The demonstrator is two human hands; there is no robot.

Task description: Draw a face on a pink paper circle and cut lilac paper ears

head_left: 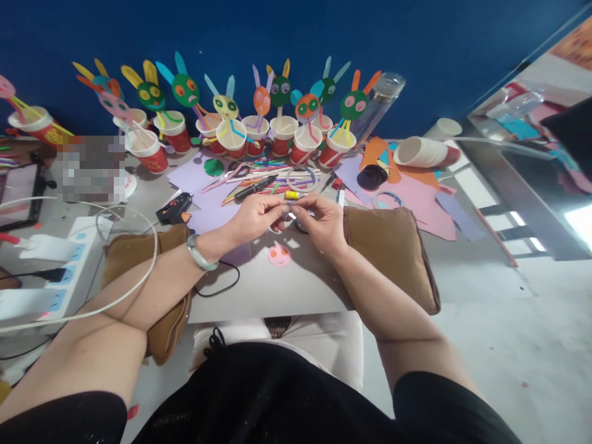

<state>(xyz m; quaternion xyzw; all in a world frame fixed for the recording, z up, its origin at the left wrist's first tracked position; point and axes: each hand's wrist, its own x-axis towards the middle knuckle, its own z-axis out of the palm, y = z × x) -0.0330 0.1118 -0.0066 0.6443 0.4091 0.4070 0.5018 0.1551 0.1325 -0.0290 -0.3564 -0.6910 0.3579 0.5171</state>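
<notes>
Readable text: none | shirt lettering (172, 421): too faint | cup print (156, 162): illegible

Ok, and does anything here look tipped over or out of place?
Yes, the stack of paper cups over at the right lies on its side, which looks odd because the cups holding long-eared paper figures stand upright. I can't make out any spill.

A plain deep-blue wall (296, 28) stands behind a light-gray tabletop (263, 293), as white glare (581, 219) brightens the far right above a pale gray floor (518, 351).
</notes>
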